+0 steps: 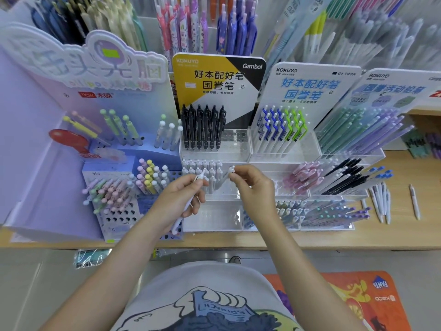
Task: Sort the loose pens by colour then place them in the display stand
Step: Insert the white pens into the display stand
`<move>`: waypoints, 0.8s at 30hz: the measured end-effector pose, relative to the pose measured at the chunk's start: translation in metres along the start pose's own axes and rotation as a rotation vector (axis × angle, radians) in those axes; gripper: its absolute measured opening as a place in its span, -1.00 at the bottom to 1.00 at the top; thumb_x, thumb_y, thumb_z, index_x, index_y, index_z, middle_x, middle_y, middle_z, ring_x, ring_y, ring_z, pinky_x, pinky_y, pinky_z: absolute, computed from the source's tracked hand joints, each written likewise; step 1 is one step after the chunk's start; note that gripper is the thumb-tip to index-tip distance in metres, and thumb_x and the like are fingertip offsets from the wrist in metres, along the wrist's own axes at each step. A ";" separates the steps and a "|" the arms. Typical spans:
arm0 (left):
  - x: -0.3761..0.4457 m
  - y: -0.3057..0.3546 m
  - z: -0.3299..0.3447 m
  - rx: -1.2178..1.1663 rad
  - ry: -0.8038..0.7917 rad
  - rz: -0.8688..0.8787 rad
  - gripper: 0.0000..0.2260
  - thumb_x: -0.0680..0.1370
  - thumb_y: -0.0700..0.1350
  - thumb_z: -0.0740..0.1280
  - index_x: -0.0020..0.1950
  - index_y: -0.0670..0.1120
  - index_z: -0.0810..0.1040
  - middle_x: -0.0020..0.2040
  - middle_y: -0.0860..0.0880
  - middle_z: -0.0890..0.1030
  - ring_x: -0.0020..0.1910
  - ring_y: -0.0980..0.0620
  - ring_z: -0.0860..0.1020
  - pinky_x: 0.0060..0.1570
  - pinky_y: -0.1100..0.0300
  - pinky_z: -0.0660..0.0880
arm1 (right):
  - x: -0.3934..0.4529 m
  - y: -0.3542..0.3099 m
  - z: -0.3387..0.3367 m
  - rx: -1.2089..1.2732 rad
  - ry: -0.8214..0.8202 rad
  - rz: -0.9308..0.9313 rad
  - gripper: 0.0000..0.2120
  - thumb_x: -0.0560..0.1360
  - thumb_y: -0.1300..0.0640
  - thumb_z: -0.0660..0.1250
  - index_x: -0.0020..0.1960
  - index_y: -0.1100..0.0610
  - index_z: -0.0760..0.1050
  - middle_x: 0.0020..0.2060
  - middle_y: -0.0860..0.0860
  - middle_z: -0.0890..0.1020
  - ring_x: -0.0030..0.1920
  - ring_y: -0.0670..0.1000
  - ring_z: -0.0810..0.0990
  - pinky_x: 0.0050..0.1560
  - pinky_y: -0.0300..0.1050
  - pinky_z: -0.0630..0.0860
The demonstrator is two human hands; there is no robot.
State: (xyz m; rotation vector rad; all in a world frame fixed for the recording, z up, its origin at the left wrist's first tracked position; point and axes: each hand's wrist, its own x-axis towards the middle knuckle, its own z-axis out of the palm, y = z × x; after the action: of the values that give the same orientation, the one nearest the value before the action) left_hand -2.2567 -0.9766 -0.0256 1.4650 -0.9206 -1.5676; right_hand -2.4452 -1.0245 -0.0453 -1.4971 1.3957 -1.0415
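Wooden shop counter (334,237) crowded with clear display stands (214,149). Left hand (177,197) grips a white pen (188,204); right hand (253,185) pinches another pen's top (231,169) above the middle tray. Loose pens (381,201) lie near the counter's right end.

The left hand (177,199) grips a white pen (188,201) slanted across its palm, tip down toward the counter edge, while the right hand (250,187) pinches the cap end of another white pen (225,176) over the clear stand (214,218), among the white pens (202,169) standing in it. Behind stand black pens (202,127) under a yellow Kokuyo card (218,77) and blue and green pens (281,127) beside them. Loose pens (381,204) lie on the wooden counter (393,235) at right, one pen (414,201) apart from them.
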 end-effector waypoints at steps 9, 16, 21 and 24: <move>-0.004 0.007 0.004 -0.036 0.014 0.033 -0.76 0.69 -0.06 0.19 0.13 -0.12 0.63 -0.25 -0.08 0.54 -0.48 0.06 0.42 -0.53 0.25 0.22 | 0.001 0.002 0.000 -0.206 -0.084 -0.120 -0.89 0.52 0.20 0.44 0.04 0.16 0.64 -0.17 -0.11 0.66 -0.16 -0.24 0.57 -0.12 -0.42 0.45; -0.007 0.023 0.004 -0.119 0.074 0.121 -0.84 0.63 -0.17 0.30 0.10 -0.16 0.65 -0.36 -0.10 0.57 -0.35 0.03 0.56 -0.34 0.17 0.60 | 0.006 0.015 0.013 -0.353 -0.181 -0.150 -0.87 0.52 0.19 0.44 0.06 0.16 0.66 -0.14 0.00 0.69 -0.15 -0.05 0.61 -0.11 -0.10 0.56; 0.000 0.029 0.010 -0.118 0.155 0.198 -0.87 0.54 -0.30 0.40 0.09 -0.21 0.63 -0.29 -0.09 0.66 -0.29 0.03 0.63 -0.25 0.10 0.66 | 0.009 -0.003 0.001 -0.363 -0.190 -0.096 -0.86 0.53 0.15 0.42 0.08 0.09 0.65 -0.09 -0.06 0.67 -0.21 -0.02 0.60 -0.11 -0.10 0.55; 0.006 0.032 0.016 -0.059 0.160 0.243 -0.89 0.47 -0.31 0.48 -0.06 -0.17 0.62 -0.28 -0.07 0.67 -0.30 0.05 0.63 -0.32 0.18 0.60 | 0.009 -0.036 -0.010 0.098 -0.164 0.110 -0.96 0.54 0.15 0.41 -0.04 0.08 0.65 -0.24 -0.03 0.69 -0.33 -0.03 0.59 -0.30 -0.17 0.50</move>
State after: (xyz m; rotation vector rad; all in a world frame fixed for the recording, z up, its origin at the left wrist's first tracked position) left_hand -2.2709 -0.9956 0.0021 1.3597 -0.9131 -1.2723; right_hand -2.4433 -1.0319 -0.0078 -1.3861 1.2780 -0.8862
